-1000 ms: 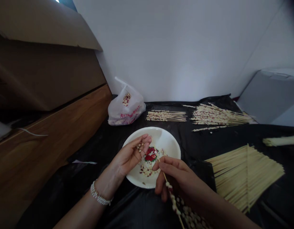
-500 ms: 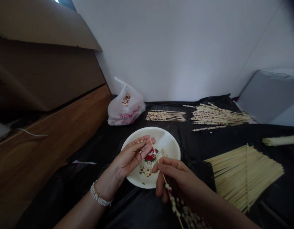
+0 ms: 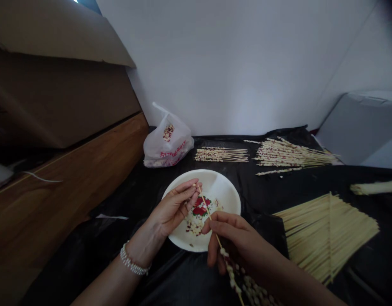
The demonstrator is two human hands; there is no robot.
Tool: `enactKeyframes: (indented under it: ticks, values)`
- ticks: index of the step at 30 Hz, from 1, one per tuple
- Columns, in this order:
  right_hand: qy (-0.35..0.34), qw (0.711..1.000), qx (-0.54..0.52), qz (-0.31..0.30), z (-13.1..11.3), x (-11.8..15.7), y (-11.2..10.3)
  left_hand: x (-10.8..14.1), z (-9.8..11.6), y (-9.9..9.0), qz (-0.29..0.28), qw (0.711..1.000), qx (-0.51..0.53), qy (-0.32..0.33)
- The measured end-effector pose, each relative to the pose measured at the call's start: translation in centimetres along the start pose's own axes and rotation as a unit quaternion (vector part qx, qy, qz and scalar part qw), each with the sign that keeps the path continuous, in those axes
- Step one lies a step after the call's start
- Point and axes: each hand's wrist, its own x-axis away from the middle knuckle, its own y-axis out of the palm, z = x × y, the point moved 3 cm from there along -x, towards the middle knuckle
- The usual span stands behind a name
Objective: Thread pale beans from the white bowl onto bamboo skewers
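My left hand (image 3: 176, 209) is over the white bowl (image 3: 229, 193), pinching a small pale piece (image 3: 194, 185) at its fingertips. My right hand (image 3: 229, 233) grips a thin wooden skewer (image 3: 204, 201) between thumb and fingers. The skewer slants up to the left, its bare tip beside the left fingertips. Small cream and dark red pieces (image 3: 231, 276) are threaded along its lower part, below the right hand. Loose pieces (image 3: 195, 227) of the same kind lie in the bowl, over a red and green print on its bottom.
Behind the bowl stands a white plastic bag (image 3: 168, 144) with pieces inside. Threaded skewers lie in a small row (image 3: 219, 154) and a larger pile (image 3: 281, 154). Bare skewers (image 3: 326, 238) are spread at right on black plastic sheeting (image 3: 119, 238). A cardboard box (image 3: 62, 93) is at left.
My left fingers have closed from a loose, partly open palm into a pinch, bringing a piece up next to the skewer's tip. My right hand has barely moved.
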Motion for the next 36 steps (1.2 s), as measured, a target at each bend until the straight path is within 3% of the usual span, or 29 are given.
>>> enactKeyframes:
  ticks: [36]
  values:
    - [0.009,1.0,0.009,-0.013,0.24,0.15,0.4,0.13,-0.19,0.28,0.022,1.0,-0.018,-0.007]
